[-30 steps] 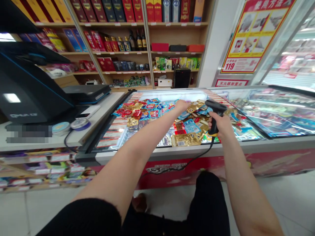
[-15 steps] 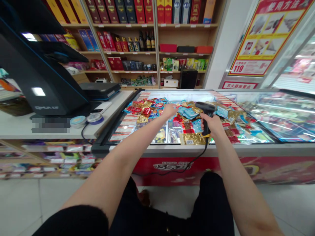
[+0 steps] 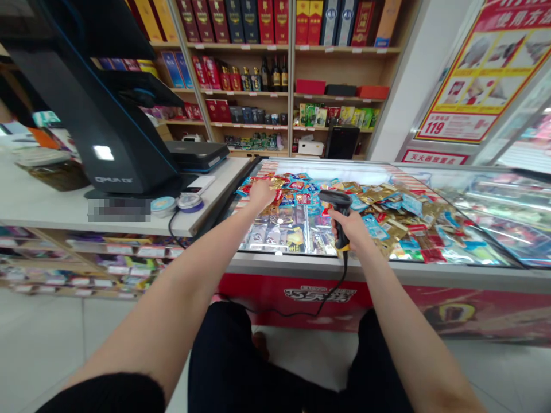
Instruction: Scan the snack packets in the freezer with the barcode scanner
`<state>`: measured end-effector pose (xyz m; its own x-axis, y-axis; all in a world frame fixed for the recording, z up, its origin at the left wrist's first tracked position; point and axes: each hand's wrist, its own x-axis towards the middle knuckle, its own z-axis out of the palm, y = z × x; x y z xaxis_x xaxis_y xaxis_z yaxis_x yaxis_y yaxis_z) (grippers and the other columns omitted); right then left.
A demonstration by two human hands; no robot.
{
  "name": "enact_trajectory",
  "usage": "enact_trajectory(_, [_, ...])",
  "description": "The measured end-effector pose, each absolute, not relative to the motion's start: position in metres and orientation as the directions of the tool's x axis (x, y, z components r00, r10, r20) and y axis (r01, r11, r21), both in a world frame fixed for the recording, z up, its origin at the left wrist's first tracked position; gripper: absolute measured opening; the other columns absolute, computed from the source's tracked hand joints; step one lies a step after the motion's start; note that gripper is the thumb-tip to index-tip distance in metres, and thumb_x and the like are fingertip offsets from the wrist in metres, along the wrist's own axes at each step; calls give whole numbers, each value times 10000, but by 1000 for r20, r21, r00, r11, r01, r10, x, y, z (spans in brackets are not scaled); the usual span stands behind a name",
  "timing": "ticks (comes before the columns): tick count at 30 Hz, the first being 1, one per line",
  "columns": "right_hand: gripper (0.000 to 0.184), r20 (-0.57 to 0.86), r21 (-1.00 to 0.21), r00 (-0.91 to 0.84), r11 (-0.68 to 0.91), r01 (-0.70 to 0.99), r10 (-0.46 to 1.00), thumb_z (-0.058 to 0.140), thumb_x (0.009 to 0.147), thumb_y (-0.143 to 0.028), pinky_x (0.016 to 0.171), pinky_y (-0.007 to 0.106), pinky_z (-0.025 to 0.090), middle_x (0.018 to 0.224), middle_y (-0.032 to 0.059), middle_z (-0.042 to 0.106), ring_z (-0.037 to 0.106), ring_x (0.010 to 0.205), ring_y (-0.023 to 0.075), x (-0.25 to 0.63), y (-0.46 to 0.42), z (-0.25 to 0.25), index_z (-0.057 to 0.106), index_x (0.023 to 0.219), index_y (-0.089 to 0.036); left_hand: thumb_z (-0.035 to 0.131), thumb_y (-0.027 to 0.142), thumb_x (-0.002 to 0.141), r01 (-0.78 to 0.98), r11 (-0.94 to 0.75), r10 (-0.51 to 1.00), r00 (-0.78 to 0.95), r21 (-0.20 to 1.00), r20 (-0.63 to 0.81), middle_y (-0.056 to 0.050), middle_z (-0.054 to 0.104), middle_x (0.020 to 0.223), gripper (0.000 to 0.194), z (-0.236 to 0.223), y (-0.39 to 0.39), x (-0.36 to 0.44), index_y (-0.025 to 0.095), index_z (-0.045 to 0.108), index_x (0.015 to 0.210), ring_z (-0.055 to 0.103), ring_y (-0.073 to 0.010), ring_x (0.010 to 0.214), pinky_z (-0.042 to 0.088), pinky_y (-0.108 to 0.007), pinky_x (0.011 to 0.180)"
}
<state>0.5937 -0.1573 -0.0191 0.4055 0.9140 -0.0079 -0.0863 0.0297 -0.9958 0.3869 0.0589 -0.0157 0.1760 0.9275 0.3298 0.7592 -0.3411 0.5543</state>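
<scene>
Inside the red-fronted chest freezer (image 3: pixel 301 259), the left hand (image 3: pixel 262 194) sits near the left rim, closer to it than half a second ago, its fingers (image 3: pixel 258 186) curled down onto gold and blue foil snack packets (image 3: pixel 400 209) (whether they pinch one, I cannot tell). Just behind the front rim, the right hand (image 3: pixel 350 228) wraps its fingers (image 3: pixel 338 221) around a black corded barcode scanner (image 3: pixel 332 199), with open room towards the freezer's right end.

Small grocery shop: checkout counter (image 3: pixel 73 215) with till terminal (image 3: pixel 124 137), wooden shelves (image 3: pixel 247 93) of boxed liquor, chest freezer (image 3: pixel 361 268) of snack packets (image 3: pixel 387 212).
</scene>
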Motion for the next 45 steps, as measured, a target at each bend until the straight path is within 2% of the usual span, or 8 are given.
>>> enact_trajectory(6, [399,-9,-992,370,39,-123,929,823,678,-419,356,226,383,532,-59,537,457,386,99,595,-155,-22,487,791,-235,654,487,875,898,-283,934,178,337,311,-157,653,1391,472,-5,105,391,204,741,1243,531,-375,1331,402,-457,1138])
enact_trajectory(10, [413,-75,-983,357,-8,-183,931,819,669,-448,377,230,404,541,-67,525,474,412,106,602,-153,-18,507,833,-233,598,607,883,917,-318,935,260,239,242,-195,512,1549,626,-2,133,432,188,677,1340,403,-433,1446,304,-572,1194])
enact_trajectory(16, [422,-97,-973,340,-16,-232,936,811,686,-484,403,219,406,573,-55,543,488,443,102,614,-152,-19,510,833,-226,573,784,794,879,-402,915,379,255,136,-194,420,1629,855,-14,159,511,261,580,1470,228,-522,1529,145,-730,1186])
enact_trajectory(20, [423,-94,-970,354,-5,-243,931,806,694,-491,410,225,410,568,-51,545,486,446,106,621,-149,-17,507,837,-227,634,800,733,872,-406,913,398,275,86,-159,424,1640,848,-25,165,531,337,612,1443,283,-542,1506,40,-765,1176])
enact_trajectory(24, [411,-70,-971,366,21,-238,928,813,683,-455,423,227,424,584,-52,547,487,451,100,622,-134,-9,502,823,-226,672,743,760,836,-476,878,472,275,83,-137,421,1648,786,-29,158,520,358,616,1443,375,-521,1470,44,-739,1198])
enact_trajectory(30, [395,-52,-957,345,52,-284,937,824,699,-396,428,226,441,615,-52,562,505,464,100,611,-114,-2,507,862,-225,581,708,851,789,-586,804,595,184,11,-119,382,1672,760,-25,125,487,369,519,1529,418,-468,1466,149,-685,1220])
enact_trajectory(41, [281,-52,-963,324,38,-266,945,768,720,-332,404,240,436,557,-27,572,498,436,113,591,-118,-5,516,767,-216,599,544,909,635,-744,654,756,208,27,-59,328,1707,681,-34,63,407,351,487,1552,384,-329,1527,282,-437,1251])
enact_trajectory(45, [327,-14,-974,297,54,-220,955,792,719,-378,408,249,439,534,-26,564,498,429,123,588,-120,-9,505,757,-226,539,444,949,580,-797,587,809,166,-12,-62,313,1714,594,-34,46,374,303,525,1527,352,-311,1546,250,-467,1268])
